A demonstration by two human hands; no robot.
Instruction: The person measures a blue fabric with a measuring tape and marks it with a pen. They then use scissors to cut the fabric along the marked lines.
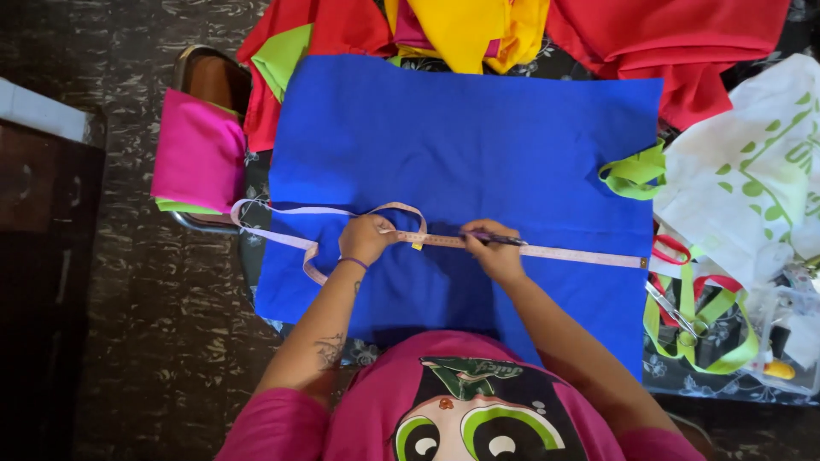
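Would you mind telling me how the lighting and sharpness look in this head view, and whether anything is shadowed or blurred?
In the head view, light is even and bright on the blue fabric, without glare; a soft shadow darkens it below the left hand and right hand; the measuring tape is sharp, though its marks are too small to read; the floor at left is dim; the edges bend slightly from the wide lens.

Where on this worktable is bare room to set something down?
The large blue cloth is bare above the pink measuring tape, up to the piled red and yellow fabrics. The right edge is crowded: red-handled scissors, green straps, white printed bag.
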